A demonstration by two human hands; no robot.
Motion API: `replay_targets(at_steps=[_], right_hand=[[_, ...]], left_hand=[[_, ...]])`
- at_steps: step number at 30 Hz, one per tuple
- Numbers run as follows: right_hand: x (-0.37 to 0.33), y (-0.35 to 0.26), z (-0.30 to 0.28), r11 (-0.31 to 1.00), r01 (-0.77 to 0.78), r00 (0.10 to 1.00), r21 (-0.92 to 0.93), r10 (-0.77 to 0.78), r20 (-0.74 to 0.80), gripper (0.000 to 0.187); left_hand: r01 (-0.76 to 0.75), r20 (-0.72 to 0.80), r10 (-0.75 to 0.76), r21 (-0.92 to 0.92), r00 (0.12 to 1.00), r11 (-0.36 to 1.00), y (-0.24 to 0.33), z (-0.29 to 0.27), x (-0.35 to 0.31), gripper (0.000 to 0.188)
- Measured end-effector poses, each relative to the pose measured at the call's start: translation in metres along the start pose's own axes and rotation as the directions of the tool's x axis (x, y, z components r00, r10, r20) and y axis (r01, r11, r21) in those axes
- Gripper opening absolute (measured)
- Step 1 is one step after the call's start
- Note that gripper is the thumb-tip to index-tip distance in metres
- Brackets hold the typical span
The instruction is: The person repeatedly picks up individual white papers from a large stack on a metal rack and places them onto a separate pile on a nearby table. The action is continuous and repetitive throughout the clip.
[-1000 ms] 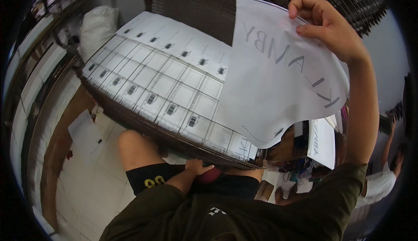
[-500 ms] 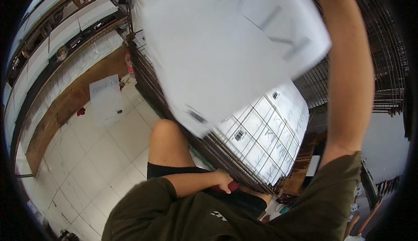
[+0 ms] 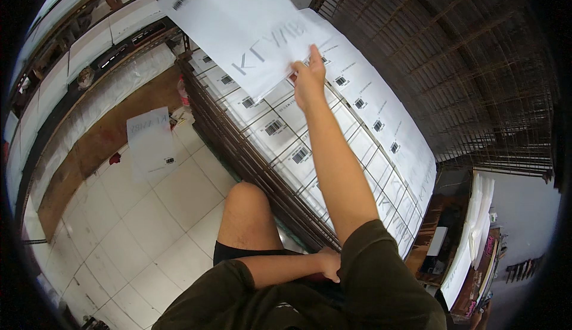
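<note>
My right hand (image 3: pixel 310 83) reaches out over a stack of wire mesh racks, its thumb and fingers at the near edge of a white printed sheet (image 3: pixel 238 20). The sheet, with grey lettering and a small barcode, lies tilted across the far left of the top rack. Beneath and beside it, several more white sheets (image 3: pixel 369 86) with barcodes rest on the wire mesh rack (image 3: pixel 286 133). My left hand (image 3: pixel 329 264) stays low by my lap, curled. A bit of dark red shows under it; my right sleeve partly hides its fingers.
Raised wire racks (image 3: pixel 429 50) slope up on the right. A loose white sheet (image 3: pixel 150 139) lies on the tiled floor (image 3: pixel 137 229) at left, near a wooden board (image 3: pixel 101 133). Long shelves (image 3: pixel 113 44) line the left side. A wooden cabinet (image 3: pixel 438 240) stands at the lower right.
My right hand has moved from the upper right down and left over the rack. The sheet, earlier lifted close and large, now lies farther off at the upper left.
</note>
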State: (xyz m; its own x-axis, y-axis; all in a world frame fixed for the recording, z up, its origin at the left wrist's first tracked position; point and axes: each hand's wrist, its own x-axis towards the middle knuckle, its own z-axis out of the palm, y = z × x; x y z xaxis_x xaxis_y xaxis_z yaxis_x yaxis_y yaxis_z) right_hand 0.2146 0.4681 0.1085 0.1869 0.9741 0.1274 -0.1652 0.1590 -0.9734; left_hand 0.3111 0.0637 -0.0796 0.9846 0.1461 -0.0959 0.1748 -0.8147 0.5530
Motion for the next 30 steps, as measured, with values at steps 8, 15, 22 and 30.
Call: replay_targets(at_steps=[8,15,22,30], right_hand=[[-0.037,0.056,-0.017,0.972,-0.197,0.976,-0.128,0.182,-0.123,0.078],[-0.039,0.086,-0.050,0.968,-0.097,0.985,-0.231,0.060,-0.163,0.078],[-0.046,0.084,-0.076,0.948,-0.116,0.977,-0.295,0.055,-0.206,0.076],[-0.058,0.061,-0.077,0.966,-0.169,0.971,-0.194,0.129,-0.200,0.076]], left_hand=[[-0.001,-0.076,-0.024,-0.314,0.997,0.949,-0.022,0.035,0.030,0.064],[0.029,-0.083,-0.062,-0.352,0.995,0.936,-0.023,0.046,0.038,0.060],[0.054,-0.067,-0.085,-0.372,0.994,0.927,-0.026,0.052,0.038,0.057],[0.053,-0.145,-0.147,-0.512,0.978,0.857,-0.028,0.060,0.039,0.045]])
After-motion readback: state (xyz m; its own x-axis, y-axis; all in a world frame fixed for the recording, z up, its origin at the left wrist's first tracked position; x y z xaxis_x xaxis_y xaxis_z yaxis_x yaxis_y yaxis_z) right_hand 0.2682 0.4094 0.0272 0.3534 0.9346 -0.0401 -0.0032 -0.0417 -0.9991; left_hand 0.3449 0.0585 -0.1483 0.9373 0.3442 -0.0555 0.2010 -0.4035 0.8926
